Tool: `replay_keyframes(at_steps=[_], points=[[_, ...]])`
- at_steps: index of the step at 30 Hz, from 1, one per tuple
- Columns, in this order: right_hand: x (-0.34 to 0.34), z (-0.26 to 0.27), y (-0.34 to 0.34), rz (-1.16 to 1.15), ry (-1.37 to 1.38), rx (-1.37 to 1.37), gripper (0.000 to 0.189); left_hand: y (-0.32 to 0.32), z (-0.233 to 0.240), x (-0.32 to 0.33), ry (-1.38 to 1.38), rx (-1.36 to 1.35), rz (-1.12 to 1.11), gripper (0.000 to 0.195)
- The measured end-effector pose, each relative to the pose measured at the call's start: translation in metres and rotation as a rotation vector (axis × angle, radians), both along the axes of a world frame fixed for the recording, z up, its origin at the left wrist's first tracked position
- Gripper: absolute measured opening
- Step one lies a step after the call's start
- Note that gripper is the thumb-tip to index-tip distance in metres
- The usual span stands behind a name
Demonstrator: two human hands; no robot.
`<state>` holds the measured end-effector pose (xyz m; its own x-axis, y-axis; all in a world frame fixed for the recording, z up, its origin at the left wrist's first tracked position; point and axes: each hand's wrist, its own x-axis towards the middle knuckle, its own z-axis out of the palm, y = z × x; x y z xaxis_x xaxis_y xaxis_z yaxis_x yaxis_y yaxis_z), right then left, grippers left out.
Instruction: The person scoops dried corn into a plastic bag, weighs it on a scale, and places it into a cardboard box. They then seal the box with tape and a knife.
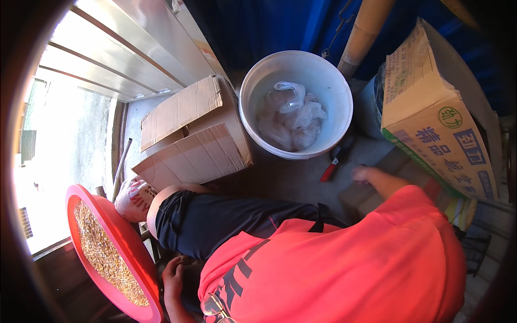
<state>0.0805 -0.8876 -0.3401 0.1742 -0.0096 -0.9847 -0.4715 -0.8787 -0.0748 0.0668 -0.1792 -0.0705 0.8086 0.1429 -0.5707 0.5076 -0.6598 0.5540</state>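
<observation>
My left hand (173, 274) hangs low between the pink-red plastic basin (135, 234) and my leg in dark shorts. Its fingers are partly in shadow, so a hold on anything cannot be made out. Cracked corn (105, 254) lies in the basin. My right hand (361, 175) is blurred, over the floor just right of a knife (329, 171) with a red handle; its fingers look curled, but their grip is unclear. Beyond the knife stands a white plastic bucket (247, 109) holding crumpled clear plastic bags (297, 117).
An open cardboard box (190, 157) sits left of the bucket. At the right a tall printed carton (440, 117) stands beside another bucket (367, 107). A bamboo pole (363, 34) rises behind, against a blue wall (266, 28). A printed sack (135, 198) lies near the basin.
</observation>
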Motion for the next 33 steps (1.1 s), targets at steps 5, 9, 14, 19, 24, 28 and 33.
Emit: replay_keyframes(at_steps=[5,9,14,19,24,28,33], points=[[0.024,-0.012,0.062,-0.749,-0.200,-0.045,0.024,-0.009,0.007,0.003,0.023,-0.018,0.053,0.023],[0.009,-0.059,0.084,-1.075,-0.174,-0.139,0.035,-0.032,0.020,0.008,0.060,-0.005,0.080,0.023],[-0.012,-0.156,0.084,-1.425,-0.303,-0.215,0.033,-0.022,0.001,-0.004,0.085,0.001,0.060,0.022],[-0.002,-0.180,0.094,-1.587,-0.413,-0.248,0.031,-0.031,0.007,-0.005,0.076,0.000,0.115,0.021],[0.009,-0.192,0.108,-1.692,-0.493,-0.202,0.029,-0.035,0.007,-0.009,0.056,0.061,0.059,0.021],[0.012,-0.200,0.116,-1.780,-0.529,-0.085,0.027,-0.040,0.012,-0.009,0.065,0.091,0.054,0.022],[0.012,-0.205,0.113,-1.865,-0.538,0.085,0.025,-0.037,0.010,-0.015,0.071,0.067,0.073,0.023]])
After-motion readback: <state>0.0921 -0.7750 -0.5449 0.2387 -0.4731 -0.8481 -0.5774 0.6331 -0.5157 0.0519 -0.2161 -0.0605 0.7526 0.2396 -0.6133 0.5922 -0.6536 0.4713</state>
